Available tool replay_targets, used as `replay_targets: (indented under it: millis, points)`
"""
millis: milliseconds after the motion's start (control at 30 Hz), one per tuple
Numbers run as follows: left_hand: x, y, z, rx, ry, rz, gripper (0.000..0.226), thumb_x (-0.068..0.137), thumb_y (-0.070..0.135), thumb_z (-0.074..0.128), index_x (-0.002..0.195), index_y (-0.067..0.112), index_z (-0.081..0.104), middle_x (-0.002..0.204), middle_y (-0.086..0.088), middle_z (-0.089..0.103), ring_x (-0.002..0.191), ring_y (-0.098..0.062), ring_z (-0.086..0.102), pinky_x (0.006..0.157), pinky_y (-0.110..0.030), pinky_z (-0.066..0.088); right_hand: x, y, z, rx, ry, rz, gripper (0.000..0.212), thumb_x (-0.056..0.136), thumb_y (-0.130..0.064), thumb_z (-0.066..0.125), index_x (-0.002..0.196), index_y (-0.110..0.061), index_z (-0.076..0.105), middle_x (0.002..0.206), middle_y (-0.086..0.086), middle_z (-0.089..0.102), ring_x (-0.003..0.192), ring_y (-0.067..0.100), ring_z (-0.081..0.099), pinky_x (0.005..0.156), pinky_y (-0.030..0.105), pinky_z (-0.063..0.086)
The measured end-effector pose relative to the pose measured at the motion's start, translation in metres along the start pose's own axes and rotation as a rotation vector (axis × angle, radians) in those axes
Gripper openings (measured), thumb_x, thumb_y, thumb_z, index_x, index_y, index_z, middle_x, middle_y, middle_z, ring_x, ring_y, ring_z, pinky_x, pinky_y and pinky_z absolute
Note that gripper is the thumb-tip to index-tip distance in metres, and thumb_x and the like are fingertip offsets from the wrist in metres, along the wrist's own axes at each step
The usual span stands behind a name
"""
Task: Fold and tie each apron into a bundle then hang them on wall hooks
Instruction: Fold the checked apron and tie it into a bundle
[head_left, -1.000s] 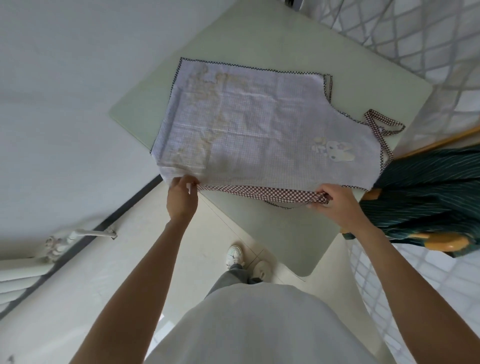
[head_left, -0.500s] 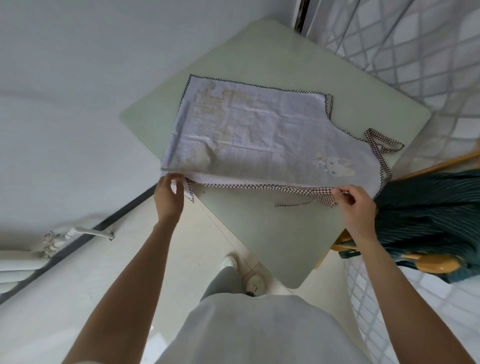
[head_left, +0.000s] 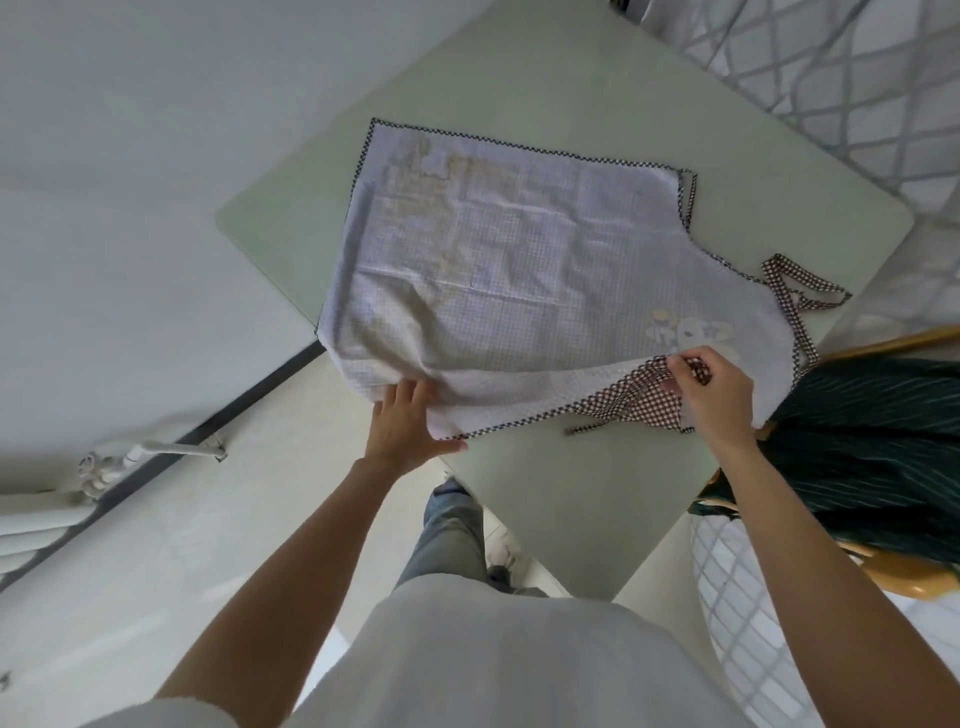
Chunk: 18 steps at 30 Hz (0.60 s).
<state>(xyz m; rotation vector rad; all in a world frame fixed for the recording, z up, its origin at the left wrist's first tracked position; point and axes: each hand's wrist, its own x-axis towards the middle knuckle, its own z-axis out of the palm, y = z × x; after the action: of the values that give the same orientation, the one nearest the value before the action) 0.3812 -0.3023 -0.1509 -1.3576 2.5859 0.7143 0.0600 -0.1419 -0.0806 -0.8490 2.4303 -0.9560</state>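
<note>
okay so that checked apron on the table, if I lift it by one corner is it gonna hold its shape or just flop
Most likely flop. The apron is thin cloth: where the right hand pinches its near edge, it bunches and curls over. It looks light, creasing under the left hand. Its loose straps would probably dangle and trail.

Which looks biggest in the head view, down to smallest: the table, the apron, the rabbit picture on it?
1. Table
2. Apron, covering much of the tabletop
3. Rabbit picture, a small patch partly hidden near the right hand

Left hand (head_left: 402, 423) flat; right hand (head_left: 711, 397) pinching.
</note>
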Motion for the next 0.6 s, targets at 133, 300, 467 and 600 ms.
replay_targets:
  millis: [133, 300, 467, 600]
  points:
    - [-0.002, 0.002, 0.004, 0.012, 0.049, 0.034, 0.077, 0.056, 0.055, 0.081, 0.114, 0.015, 0.051, 0.124, -0.007, 0.048, 0.114, -0.028, 0.042, 0.098, -0.041, 0.038, 0.006, 0.006, 0.007, -0.04, 0.004, 0.052, 0.023, 0.094, -0.024, 0.055, 0.096, -0.003, 0.063, 0.09, 0.003, 0.059, 0.089, 0.015, 0.051, 0.074, 0.023, 0.034]
    - [-0.007, -0.004, 0.0, -0.095, 0.144, 0.033, 0.033, 0.074, 0.01, 0.072, 0.104, 0.006, 0.056, 0.119, -0.014, 0.052, 0.112, -0.033, 0.046, 0.076, -0.045, 0.054, 0.005, 0.007, 0.011, -0.002, 0.023, 0.097, 0.024, 0.095, -0.025, 0.054, 0.095, -0.003, 0.062, 0.089, 0.004, 0.059, 0.087, 0.014, 0.051, 0.069, 0.022, 0.032]
    - [-0.013, -0.023, -0.023, -0.13, 0.369, -0.019, 0.031, 0.071, -0.006, 0.064, 0.098, 0.006, 0.056, 0.109, -0.012, 0.056, 0.098, -0.033, 0.051, 0.059, -0.042, 0.052, 0.004, 0.009, 0.01, 0.055, 0.069, 0.121, 0.022, 0.094, -0.025, 0.054, 0.094, -0.004, 0.063, 0.088, 0.003, 0.061, 0.087, 0.015, 0.054, 0.069, 0.022, 0.035]
    - [-0.011, -0.034, -0.066, -0.46, 0.511, 0.036, 0.014, 0.081, 0.004, 0.064, 0.088, 0.016, 0.064, 0.09, 0.007, 0.066, 0.081, -0.019, 0.065, 0.071, -0.033, 0.053, 0.008, 0.005, 0.007, 0.02, 0.14, 0.092, 0.024, 0.095, -0.025, 0.053, 0.1, -0.004, 0.063, 0.094, 0.003, 0.061, 0.088, 0.013, 0.051, 0.074, 0.021, 0.035]
